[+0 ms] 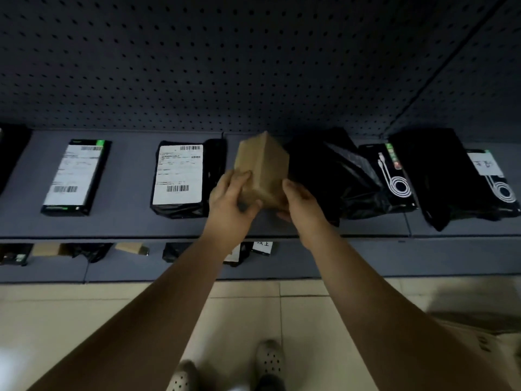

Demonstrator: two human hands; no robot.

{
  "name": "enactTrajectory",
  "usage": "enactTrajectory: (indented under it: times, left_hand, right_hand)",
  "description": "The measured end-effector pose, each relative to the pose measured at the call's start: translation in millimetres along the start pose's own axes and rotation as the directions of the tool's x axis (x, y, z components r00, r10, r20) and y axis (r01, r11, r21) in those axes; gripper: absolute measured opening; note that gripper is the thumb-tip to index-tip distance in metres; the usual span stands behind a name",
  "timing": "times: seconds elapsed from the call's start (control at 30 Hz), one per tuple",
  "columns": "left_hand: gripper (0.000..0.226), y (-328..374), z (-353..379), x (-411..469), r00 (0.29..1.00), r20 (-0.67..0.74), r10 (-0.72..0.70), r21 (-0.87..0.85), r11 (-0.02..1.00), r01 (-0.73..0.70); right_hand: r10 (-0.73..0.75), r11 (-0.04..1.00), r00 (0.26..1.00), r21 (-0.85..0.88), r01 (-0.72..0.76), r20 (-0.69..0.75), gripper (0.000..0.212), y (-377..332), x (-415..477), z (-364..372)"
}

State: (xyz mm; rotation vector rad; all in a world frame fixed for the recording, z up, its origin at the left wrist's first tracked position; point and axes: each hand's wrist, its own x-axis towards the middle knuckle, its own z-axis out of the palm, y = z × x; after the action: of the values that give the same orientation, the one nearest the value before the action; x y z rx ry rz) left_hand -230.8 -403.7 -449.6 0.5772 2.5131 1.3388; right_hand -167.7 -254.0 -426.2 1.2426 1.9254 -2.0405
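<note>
1. While the head view looks down on a grey shelf [127, 221], the brown cardboard box [262, 167] sits near the picture's centre, tilted with one long edge turned towards the camera. It is over the shelf gap between two parcels, and I cannot tell whether its far end touches the shelf.
2. The left hand [231, 196] grips the box's near end from 8 o'clock, fingers curled over the left face and thumb tucked beneath.
3. The right hand [300, 201] holds it from 4 o'clock, fingers wrapped around the lower right edge.
4. At the box's 9 o'clock lies a black poly mailer [180, 176] with a white shipping label; at 3 o'clock, a crumpled black plastic bag [332, 176], just beside the box.
5. Judging by its crisp edges, the box is probably stiff and fairly light, with a matt, grippy surface.
6. Opposite flat faces near one end look like the safest hold; squeezing could dent the card.
</note>
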Motion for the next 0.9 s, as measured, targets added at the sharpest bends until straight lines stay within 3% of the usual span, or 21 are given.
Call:
enactTrajectory:
  times: [0.07,0.13,0.23,0.3,0.37,0.43,0.5,0.57,0.63,0.7,0.8,0.9]
  left_hand:
    - [0.053,6,-2,-7,0.991,0.032,0.132,0.084,0.987,-0.134]
    - [0.059,8,1,-12,0.981,0.081,0.174,0.108,0.977,-0.183]
    - [0.071,0,4,-9,0.997,0.025,0.071,-0.016,0.997,-0.070]
    - [0.070,-6,5,-4,0.996,0.006,-0.085,-0.111,0.990,0.085]
    - [0.059,-6,8,-2,0.989,-0.013,-0.149,-0.086,0.985,0.148]
    - [0.052,-2,8,-2,0.988,-0.069,-0.138,-0.045,0.990,0.135]
    - [0.051,4,6,-3,0.991,-0.117,-0.069,-0.044,0.997,0.064]
    - [0.048,5,6,-3,0.997,-0.067,0.035,0.045,0.998,-0.032]
    - [0.047,5,10,-2,0.995,0.045,0.091,0.133,0.986,-0.096]
    - [0.045,9,13,-3,0.989,0.091,0.120,0.115,0.985,-0.130]
    - [0.040,12,11,1,0.995,0.045,0.086,0.124,0.988,-0.091]
    - [0.042,14,3,16,0.999,0.007,0.053,0.198,0.979,-0.053]
  right_hand:
    - [0.110,0.992,0.993,0.060,-0.113,0.042,0.045,10,4,0]
    - [0.126,0.992,0.992,-0.003,-0.126,-0.013,0.064,17,6,-2]
    - [-0.148,0.978,0.988,-0.155,0.141,-0.041,0.053,13,8,-9]
    - [-0.323,0.885,0.945,-0.342,0.317,0.041,0.054,6,8,-10]
    - [-0.364,0.830,0.927,-0.419,0.368,0.093,0.052,2,11,-7]
    - [-0.312,0.890,0.947,-0.325,0.320,0.077,0.045,-2,14,-6]
    - [-0.128,0.988,0.990,-0.083,0.134,0.067,0.032,-3,16,-9]
    - [0.047,0.999,0.997,-0.028,-0.046,0.059,0.017,3,20,-11]
    - [0.111,0.989,0.994,-0.100,-0.109,0.008,0.044,18,27,-16]
    - [0.095,0.986,0.995,-0.132,-0.099,-0.037,0.072,33,33,-24]
    - [-0.021,0.983,0.999,-0.183,0.025,0.025,0.039,14,8,-27]
    - [-0.192,0.925,0.974,-0.310,0.221,0.121,0.050,12,6,-25]
